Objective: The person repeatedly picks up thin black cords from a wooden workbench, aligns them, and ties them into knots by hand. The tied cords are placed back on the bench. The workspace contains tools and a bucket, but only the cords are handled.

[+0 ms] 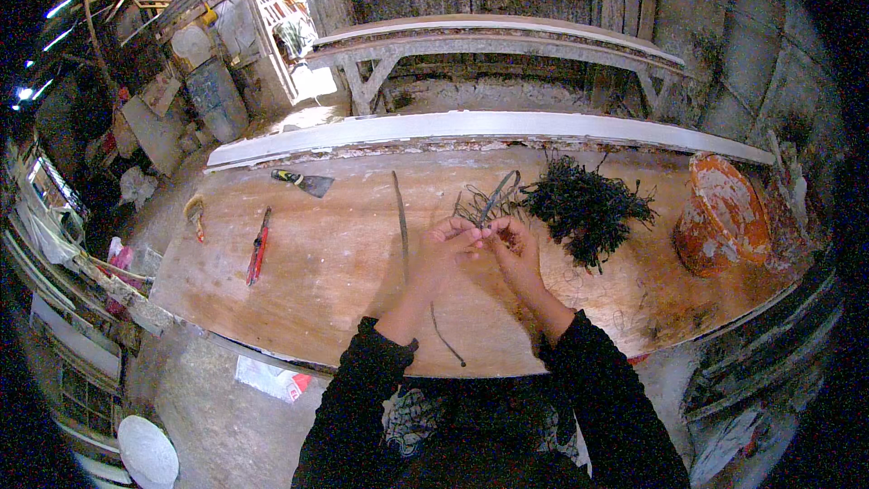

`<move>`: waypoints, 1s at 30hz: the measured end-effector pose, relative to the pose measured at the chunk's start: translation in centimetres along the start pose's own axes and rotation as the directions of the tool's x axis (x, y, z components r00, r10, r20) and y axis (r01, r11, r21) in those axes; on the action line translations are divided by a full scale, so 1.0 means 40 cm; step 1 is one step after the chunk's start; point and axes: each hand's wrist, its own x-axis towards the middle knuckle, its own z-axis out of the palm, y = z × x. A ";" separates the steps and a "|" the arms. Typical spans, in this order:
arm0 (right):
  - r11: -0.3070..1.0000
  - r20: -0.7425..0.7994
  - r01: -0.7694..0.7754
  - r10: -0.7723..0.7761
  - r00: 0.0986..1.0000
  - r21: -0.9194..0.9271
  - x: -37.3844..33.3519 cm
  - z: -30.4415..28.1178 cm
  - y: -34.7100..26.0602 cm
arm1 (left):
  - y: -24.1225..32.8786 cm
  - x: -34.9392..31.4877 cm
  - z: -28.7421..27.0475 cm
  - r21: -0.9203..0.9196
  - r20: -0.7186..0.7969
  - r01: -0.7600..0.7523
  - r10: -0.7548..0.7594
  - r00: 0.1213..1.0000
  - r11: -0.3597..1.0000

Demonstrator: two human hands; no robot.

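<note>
My left hand and my right hand meet over the middle of the wooden board, fingertips pinched together. Between them is a thin dark strip, whose upper part bends into a loop above my fingers. Thin loose strands lie just beyond my left fingertips. Right of my right hand sits a tangled heap of dark strips. Another long strip lies left of my left hand and passes behind it. A shorter strand rests between my forearms.
Left on the board lie red-handled cutters, a putty knife and a small brush. An orange, plaster-smeared bucket stands at the right end. A long white strip of moulding borders the far edge; a bench stands beyond.
</note>
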 end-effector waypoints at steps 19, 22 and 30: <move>0.754 0.325 0.553 -0.456 0.829 -0.354 0.006 -0.021 -0.024 | 0.014 0.004 -0.014 -0.038 0.007 0.022 -0.022 1.000 0.999; 0.735 0.278 0.560 -0.487 0.828 -0.383 0.005 -0.019 -0.035 | 0.012 0.008 -0.017 -0.039 0.017 0.015 -0.014 1.000 0.999; 0.710 0.268 0.571 -0.505 0.821 -0.412 0.009 -0.025 -0.039 | 0.015 -0.004 0.001 0.063 -0.023 -0.058 0.059 0.998 0.996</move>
